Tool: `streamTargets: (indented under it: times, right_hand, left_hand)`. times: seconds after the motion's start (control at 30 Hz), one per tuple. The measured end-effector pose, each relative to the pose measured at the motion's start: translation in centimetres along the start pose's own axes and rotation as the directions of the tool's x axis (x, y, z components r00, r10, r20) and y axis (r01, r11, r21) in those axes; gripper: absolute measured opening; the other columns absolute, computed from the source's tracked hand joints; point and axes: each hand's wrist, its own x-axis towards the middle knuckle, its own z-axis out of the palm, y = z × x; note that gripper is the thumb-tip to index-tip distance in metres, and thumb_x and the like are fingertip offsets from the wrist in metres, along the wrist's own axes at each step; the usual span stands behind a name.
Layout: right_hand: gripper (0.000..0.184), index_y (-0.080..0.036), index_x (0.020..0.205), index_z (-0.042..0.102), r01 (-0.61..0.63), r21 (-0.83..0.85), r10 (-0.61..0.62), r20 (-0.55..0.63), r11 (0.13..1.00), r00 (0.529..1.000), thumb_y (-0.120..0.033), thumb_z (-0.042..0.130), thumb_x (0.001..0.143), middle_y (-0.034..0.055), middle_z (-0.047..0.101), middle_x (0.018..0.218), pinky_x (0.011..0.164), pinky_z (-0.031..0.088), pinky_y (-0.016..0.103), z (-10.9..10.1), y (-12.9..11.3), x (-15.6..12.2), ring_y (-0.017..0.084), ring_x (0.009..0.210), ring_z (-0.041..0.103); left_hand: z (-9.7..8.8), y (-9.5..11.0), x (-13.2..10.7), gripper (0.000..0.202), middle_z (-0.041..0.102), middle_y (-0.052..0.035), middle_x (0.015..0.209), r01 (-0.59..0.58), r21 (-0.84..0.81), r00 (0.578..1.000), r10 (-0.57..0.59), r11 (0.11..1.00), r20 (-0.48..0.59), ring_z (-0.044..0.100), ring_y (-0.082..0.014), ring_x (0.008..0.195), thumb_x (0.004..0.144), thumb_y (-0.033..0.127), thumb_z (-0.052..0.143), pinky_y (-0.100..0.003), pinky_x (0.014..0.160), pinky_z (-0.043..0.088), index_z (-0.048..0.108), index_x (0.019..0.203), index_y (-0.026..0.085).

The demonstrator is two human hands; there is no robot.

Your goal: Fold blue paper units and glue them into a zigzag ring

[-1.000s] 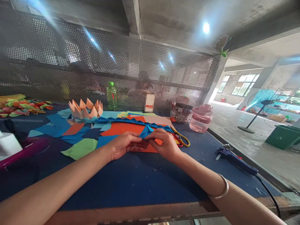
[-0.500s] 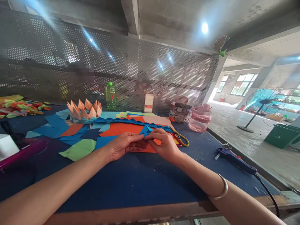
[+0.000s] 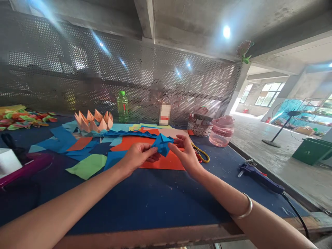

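The left grip (image 3: 138, 155) has its fingers and thumb closed on the left edge of a folded blue paper piece (image 3: 162, 144), which is lifted just above the tabletop. The right grip (image 3: 185, 155) is spread, with its fingertips at the piece's right edge; I can't tell whether it is clamped or only touching.

Directly below both grips lies an orange paper sheet (image 3: 160, 163). Just past it runs a strip of folded blue paper (image 3: 121, 134). Right of the right grip are scissors with yellow handles (image 3: 201, 155), and farther right lies a blue glue gun (image 3: 259, 179) with a black cord. A silver bangle (image 3: 245, 207) circles the right wrist. Left of the left grip sits a green paper leaf (image 3: 86, 166), and beyond it stands an orange paper lotus (image 3: 93, 121).

Straight ahead, well past the grips, stand a green plastic bottle (image 3: 122, 107), its small red label unreadable, and a blurred white item (image 3: 165, 114). Ahead and to the right are a paper-covered container (image 3: 199, 125) and a pink plastic jar (image 3: 221, 131), both in front of a perforated metal screen (image 3: 77, 62).
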Motion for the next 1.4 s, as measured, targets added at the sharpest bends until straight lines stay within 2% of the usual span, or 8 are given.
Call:
streamTargets:
  times: [0.1, 0.2, 0.37, 0.63, 0.8, 1.0, 1.27, 1.4]
  right_hand:
    - [0.066, -0.019, 0.123, 0.041, -0.215, 0.163, 0.185, 0.180, 0.963, 0.966, -0.050, 0.067, 0.071, 0.0047, 0.064, 0.094, 0.072, 0.045, 0.030, 0.3, 0.0, -0.2, 0.017, 0.083, 0.059]
    - [0.066, -0.019, 0.121, 0.041, -0.262, 0.232, 0.190, 0.290, 0.937, 0.938, -0.045, 0.072, 0.069, 0.0004, 0.065, 0.084, 0.072, 0.044, 0.028, 0.7, -0.3, -0.7, 0.015, 0.077, 0.059]
    - [0.062, -0.019, 0.115, 0.046, -0.184, 0.233, 0.116, 0.278, 0.955, 0.953, -0.037, 0.077, 0.065, -0.0015, 0.064, 0.081, 0.071, 0.044, 0.027, 0.8, -0.1, -0.8, 0.014, 0.074, 0.059]
    - [0.065, -0.018, 0.112, 0.050, -0.167, 0.206, 0.112, 0.253, 0.964, 0.961, -0.036, 0.081, 0.058, 0.0007, 0.066, 0.083, 0.076, 0.049, 0.033, 0.7, 0.6, -0.4, 0.017, 0.079, 0.062]
    - [0.063, -0.020, 0.107, 0.050, -0.210, 0.328, 0.102, 0.317, 0.921, 0.943, -0.033, 0.083, 0.055, 0.0007, 0.066, 0.087, 0.077, 0.050, 0.033, 0.5, 0.0, -0.4, 0.016, 0.077, 0.063]
    - [0.059, -0.020, 0.099, 0.052, -0.270, 0.333, 0.137, 0.372, 0.904, 0.918, -0.027, 0.085, 0.051, -0.0034, 0.062, 0.076, 0.067, 0.047, 0.027, 0.3, -0.6, -0.4, 0.012, 0.067, 0.058]
    - [0.044, -0.017, 0.098, 0.055, -0.189, 0.251, 0.093, 0.352, 0.949, 0.932, -0.031, 0.077, 0.062, -0.0027, 0.061, 0.074, 0.063, 0.043, 0.026, 0.4, 0.2, -0.1, 0.011, 0.064, 0.055]
    - [0.040, -0.017, 0.098, 0.055, -0.151, 0.194, 0.074, 0.359, 0.969, 0.930, -0.032, 0.073, 0.066, -0.0014, 0.061, 0.077, 0.061, 0.044, 0.025, 0.4, 0.2, -0.1, 0.011, 0.065, 0.054]
  left_hand:
    - [0.3, 0.1, -0.1, 0.024, 0.074, -0.0036, 0.072, -0.062, 0.058, 0.998, 0.063, 0.996, -0.012, 0.069, -0.0182, 0.070, 0.072, 0.041, 0.066, -0.030, 0.069, 0.054, 0.071, 0.075, 0.018]
    - [0.4, 0.0, -0.1, 0.021, 0.072, -0.0019, 0.066, -0.133, 0.122, 0.991, 0.133, 0.984, 0.006, 0.068, -0.0181, 0.068, 0.073, 0.038, 0.064, -0.029, 0.068, 0.054, 0.069, 0.069, 0.018]
    - [0.6, -0.1, -0.3, 0.022, 0.070, -0.0012, 0.064, -0.171, 0.173, 0.985, 0.167, 0.970, 0.035, 0.067, -0.0180, 0.067, 0.075, 0.038, 0.062, -0.028, 0.067, 0.053, 0.067, 0.069, 0.018]
    - [0.8, 0.5, -0.7, 0.020, 0.071, -0.0029, 0.065, -0.161, 0.183, 0.987, 0.156, 0.970, 0.041, 0.068, -0.0209, 0.067, 0.072, 0.038, 0.065, -0.031, 0.068, 0.053, 0.070, 0.066, 0.020]
    - [1.0, 0.6, -0.7, 0.019, 0.072, -0.0043, 0.066, -0.111, 0.127, 0.993, 0.105, 0.986, 0.051, 0.068, -0.0214, 0.067, 0.071, 0.037, 0.066, -0.032, 0.068, 0.053, 0.071, 0.067, 0.019]
    - [0.6, 0.9, -0.7, 0.020, 0.072, -0.0045, 0.065, -0.020, 0.055, 0.993, 0.013, 0.998, 0.119, 0.067, -0.0195, 0.064, 0.069, 0.037, 0.069, -0.032, 0.069, 0.053, 0.070, 0.066, 0.017]
    - [0.3, -0.2, -0.2, 0.032, 0.074, -0.0061, 0.075, 0.084, 0.040, 0.994, -0.087, 0.996, 0.070, 0.069, -0.0221, 0.072, 0.068, 0.046, 0.071, -0.034, 0.072, 0.054, 0.070, 0.075, 0.016]
    - [0.2, -0.2, -0.1, 0.033, 0.074, -0.0064, 0.076, 0.084, 0.010, 0.994, -0.085, 0.996, 0.071, 0.069, -0.0215, 0.072, 0.068, 0.047, 0.071, -0.034, 0.073, 0.054, 0.068, 0.076, 0.015]
